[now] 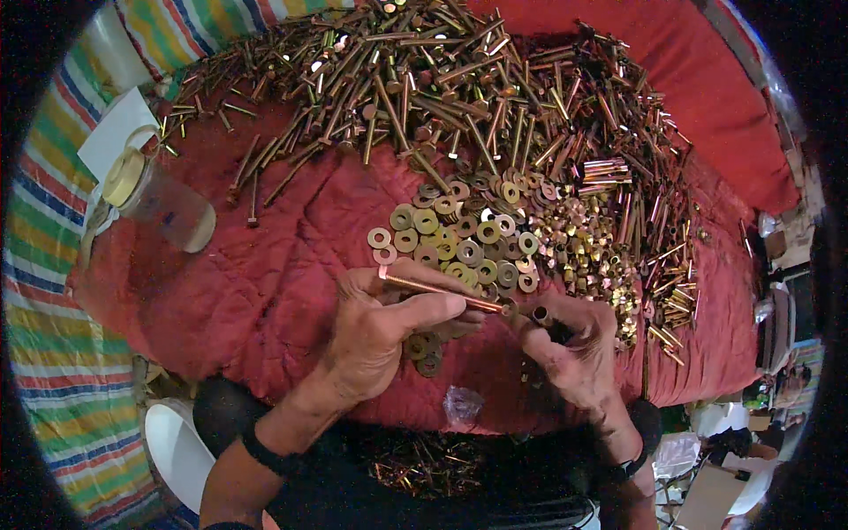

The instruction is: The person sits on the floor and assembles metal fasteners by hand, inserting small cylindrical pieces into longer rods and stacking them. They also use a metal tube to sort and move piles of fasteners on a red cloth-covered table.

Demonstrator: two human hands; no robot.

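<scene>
Near the front of the red cloth, my left hand [375, 322] is closed around a long brass-coloured bolt [428, 287], its thumb along the shaft. The bolt lies nearly level, head to the left and far end toward my right hand. My right hand [579, 349] is pinched by that end, holding a short hollow metal sleeve [541, 314] whose open end shows. A small rounded metal piece sits between its fingertips and the bolt's tip; I cannot tell its kind. Just beyond my hands lies a pile of flat washers [459, 238].
A large heap of bolts [424, 79] spreads across the back. Small cone-like nuts [579, 234] and thin sleeves [676, 291] lie to the right. A clear jar with a yellow lid [163, 201] lies at left. More metal pieces [428, 464] rest at my lap, near a crumpled plastic bag [463, 404].
</scene>
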